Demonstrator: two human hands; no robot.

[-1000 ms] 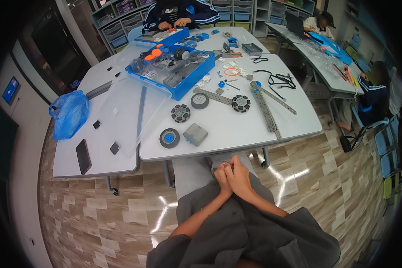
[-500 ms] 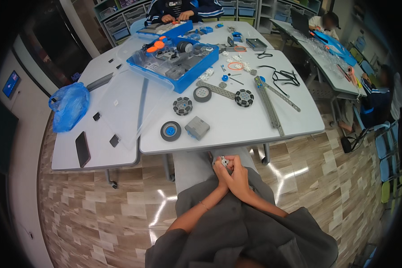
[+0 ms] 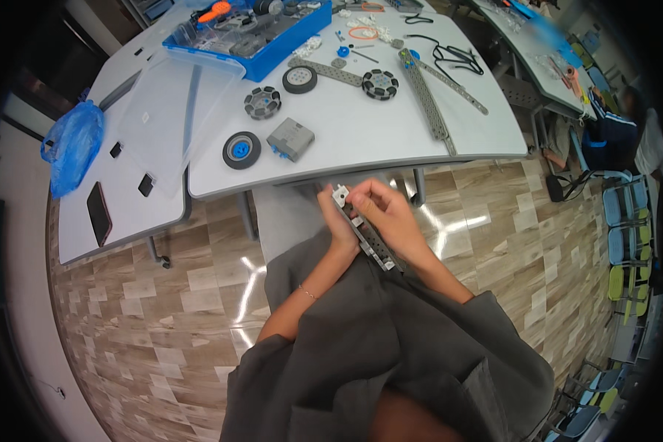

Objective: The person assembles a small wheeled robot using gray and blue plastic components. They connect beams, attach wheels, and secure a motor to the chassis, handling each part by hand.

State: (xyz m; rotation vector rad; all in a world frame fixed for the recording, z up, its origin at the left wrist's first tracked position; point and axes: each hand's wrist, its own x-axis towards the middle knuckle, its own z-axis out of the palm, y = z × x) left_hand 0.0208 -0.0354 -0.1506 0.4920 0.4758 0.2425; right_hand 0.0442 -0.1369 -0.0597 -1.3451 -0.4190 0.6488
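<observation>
Above my lap, close to the table edge, a dark grey perforated building beam (image 3: 374, 241) with white connector pieces along it slants down to the right. My left hand (image 3: 337, 219) is wrapped round its left side. With bent fingers, my right hand (image 3: 389, 214) grips the upper end, beside a white connector (image 3: 341, 194); its fingertips partly hide what they press. On the table ahead lie a grey boxy block (image 3: 291, 138), a blue-hubbed wheel (image 3: 241, 150), a grey-hubbed wheel (image 3: 300, 79) and two roller wheels, one on the left (image 3: 262, 102) and one on the right (image 3: 380, 84).
A blue parts bin (image 3: 291, 46) stands on the white table (image 3: 346, 140). Long grey beams (image 3: 427, 103) and black cables (image 3: 453, 59) lie on the right. On the left are a clear lid (image 3: 155, 110), a blue plastic bag (image 3: 74, 147) and a phone (image 3: 99, 214).
The view has tilted down. My hands have drawn apart somewhat, and the beam with white connectors now shows between them; before, they were clasped round it, with only a small part visible.
</observation>
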